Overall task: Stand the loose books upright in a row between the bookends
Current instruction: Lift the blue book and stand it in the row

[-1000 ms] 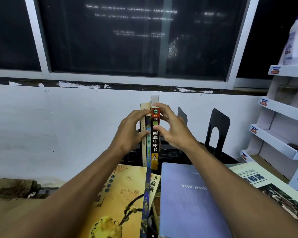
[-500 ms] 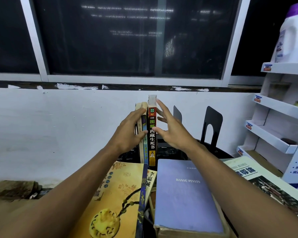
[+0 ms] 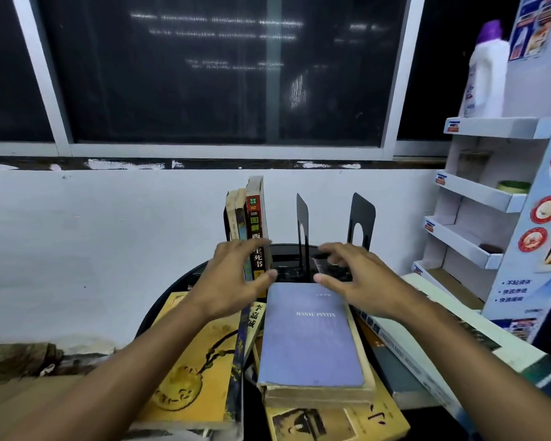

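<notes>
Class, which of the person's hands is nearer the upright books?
Left. The left hand overlaps the lower spines of the upright books; the right hand hovers to their right, before the bookends.

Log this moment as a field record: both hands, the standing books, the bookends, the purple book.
bookends: two, black, no book between them
standing books: upright, left of the bookends
purple book: flat, cover up, atop a stack
left hand: open, fingers spread, empty, in front of the standing books
right hand: open, empty, above the purple book's far end
</notes>
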The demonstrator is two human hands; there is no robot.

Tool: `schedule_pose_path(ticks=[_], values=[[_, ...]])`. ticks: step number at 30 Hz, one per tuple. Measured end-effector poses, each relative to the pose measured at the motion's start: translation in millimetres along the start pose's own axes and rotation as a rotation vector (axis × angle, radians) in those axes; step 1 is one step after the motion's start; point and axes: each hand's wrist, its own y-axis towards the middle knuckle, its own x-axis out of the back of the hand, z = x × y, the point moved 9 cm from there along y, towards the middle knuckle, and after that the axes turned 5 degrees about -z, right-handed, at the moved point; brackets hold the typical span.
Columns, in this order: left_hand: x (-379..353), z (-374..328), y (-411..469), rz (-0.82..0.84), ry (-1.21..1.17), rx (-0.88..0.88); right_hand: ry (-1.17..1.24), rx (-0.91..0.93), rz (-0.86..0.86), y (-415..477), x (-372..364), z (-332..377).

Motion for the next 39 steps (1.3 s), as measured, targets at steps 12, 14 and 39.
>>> schedule_pose_path(ticks=[12, 14, 39], values=[[-56, 0, -53, 0.378, 0.283, 0.09, -0.199, -0.153, 0.166, -69, -7, -16], [-58, 0, -54, 0.393, 0.289, 0.094, -0.195, -0.169, 0.214, -70, -12, -14], [-27, -14, -49, 0.135, -0.084, -0.005, 0.196, -0.043, -0.044, -58, -8, -14]])
